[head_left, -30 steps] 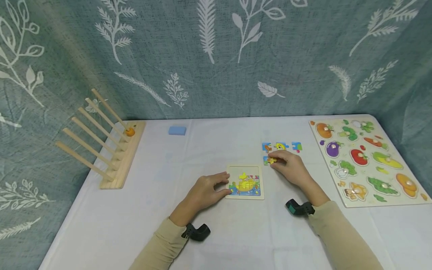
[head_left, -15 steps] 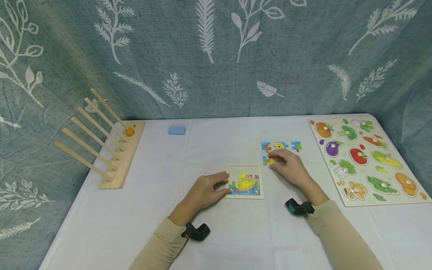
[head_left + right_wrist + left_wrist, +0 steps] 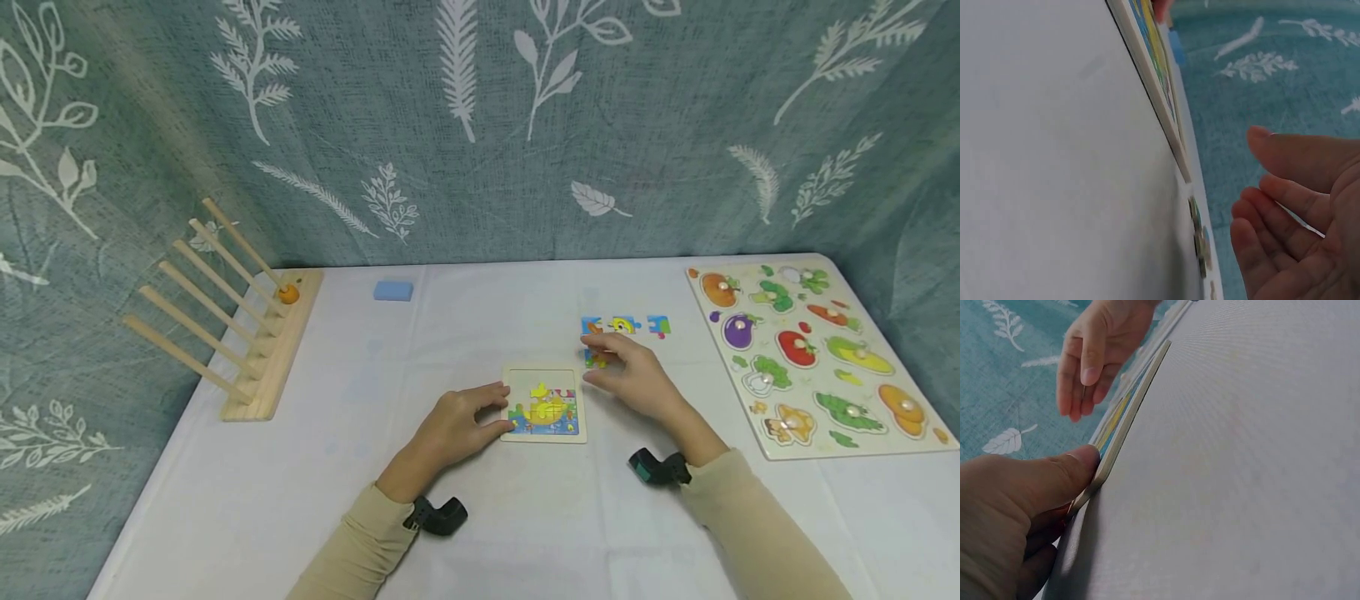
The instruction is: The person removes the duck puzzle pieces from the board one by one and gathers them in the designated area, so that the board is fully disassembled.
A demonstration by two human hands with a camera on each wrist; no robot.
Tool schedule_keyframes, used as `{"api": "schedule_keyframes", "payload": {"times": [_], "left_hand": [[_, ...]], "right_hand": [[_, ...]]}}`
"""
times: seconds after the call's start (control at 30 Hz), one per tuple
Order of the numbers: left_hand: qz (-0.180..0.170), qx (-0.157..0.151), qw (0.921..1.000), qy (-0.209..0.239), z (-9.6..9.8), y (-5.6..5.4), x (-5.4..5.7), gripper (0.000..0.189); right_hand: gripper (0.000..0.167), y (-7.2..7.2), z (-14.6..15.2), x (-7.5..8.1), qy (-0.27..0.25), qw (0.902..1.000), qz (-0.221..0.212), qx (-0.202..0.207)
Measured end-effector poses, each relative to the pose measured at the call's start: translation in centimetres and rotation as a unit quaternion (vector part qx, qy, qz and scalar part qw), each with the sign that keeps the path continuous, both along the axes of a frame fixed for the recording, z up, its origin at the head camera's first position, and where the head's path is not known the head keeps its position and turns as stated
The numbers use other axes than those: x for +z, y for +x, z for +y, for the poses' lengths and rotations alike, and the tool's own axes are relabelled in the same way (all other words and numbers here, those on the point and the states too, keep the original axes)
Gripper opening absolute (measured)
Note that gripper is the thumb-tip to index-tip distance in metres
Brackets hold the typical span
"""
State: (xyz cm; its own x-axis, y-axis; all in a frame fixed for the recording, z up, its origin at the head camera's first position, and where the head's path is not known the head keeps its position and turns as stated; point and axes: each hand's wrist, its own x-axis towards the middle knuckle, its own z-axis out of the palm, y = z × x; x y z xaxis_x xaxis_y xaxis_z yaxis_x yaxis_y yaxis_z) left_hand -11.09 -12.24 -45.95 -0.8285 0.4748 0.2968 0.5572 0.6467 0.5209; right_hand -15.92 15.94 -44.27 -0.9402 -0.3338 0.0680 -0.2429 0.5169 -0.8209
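A small wooden duck puzzle tray (image 3: 582, 408), partly filled with pieces, lies on the white table. My left hand (image 3: 453, 425) holds its left side, thumb at the near corner and fingertips farther up the edge; in the left wrist view the thumb (image 3: 1069, 478) presses the rim. My right hand (image 3: 633, 375) is over the loose pieces just right of the tray, thumb and fingers apart. The right wrist view shows that hand (image 3: 1297, 219) with nothing in it. Behind it lie a duck-head piece (image 3: 622, 324), a blue-green piece (image 3: 658, 325) and a partly covered piece (image 3: 591, 323). Another piece (image 3: 592, 360) shows between thumb and fingers.
On the right lies a large vegetable peg board (image 3: 806, 392). A wooden stand (image 3: 288, 358) with several slanted pegs and an orange bead (image 3: 288, 293) is at the left. Toward the back edge sits a blue block (image 3: 393, 290). A leaf-print curtain (image 3: 495, 200) hangs behind the table.
My right hand has lifted from the star-marked piece, its fingers spreading, and shifted slightly left toward the tray. The left hand and the tray stay where they were.
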Motion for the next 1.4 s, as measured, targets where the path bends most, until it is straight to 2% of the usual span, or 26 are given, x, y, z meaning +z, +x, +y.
{"api": "schedule_keyframes", "payload": {"times": [0.17, 0.4, 0.63, 0.8, 1.03, 1.4], "left_hand": [[-0.007, 0.005, 1.0000, -0.003, 0.1, 0.0, 0.0, 0.032], [-0.005, 0.001, 1.0000, -0.005, 0.0, -0.1, -0.1, 0.032], [0.010, -0.007, 0.9999, 0.000, 0.0, -0.1, -0.1, 0.032], [0.007, -0.008, 0.9999, -0.001, -0.1, -0.2, -0.2, 0.031], [0.017, -0.010, 0.9998, -0.002, -0.1, -0.1, -0.2, 0.031], [0.008, -0.008, 0.9999, -0.008, -0.1, -0.2, -0.2, 0.031]], "right_hand": [[0.049, 0.7, -1.2, 0.4, 0.007, 0.9993, -0.006, 0.037], [0.050, 1.5, -2.6, 0.1, -0.008, 0.9955, -0.021, 0.092], [0.055, 2.0, -3.5, -0.1, -0.018, 0.9915, -0.042, 0.122], [0.056, 2.2, -4.0, -0.4, 0.005, 0.9916, -0.044, 0.122], [0.056, 2.4, -4.7, -0.6, 0.080, 0.9909, 0.002, 0.109], [0.051, 2.8, -5.4, -0.1, 0.113, 0.9891, -0.007, 0.093]]}}
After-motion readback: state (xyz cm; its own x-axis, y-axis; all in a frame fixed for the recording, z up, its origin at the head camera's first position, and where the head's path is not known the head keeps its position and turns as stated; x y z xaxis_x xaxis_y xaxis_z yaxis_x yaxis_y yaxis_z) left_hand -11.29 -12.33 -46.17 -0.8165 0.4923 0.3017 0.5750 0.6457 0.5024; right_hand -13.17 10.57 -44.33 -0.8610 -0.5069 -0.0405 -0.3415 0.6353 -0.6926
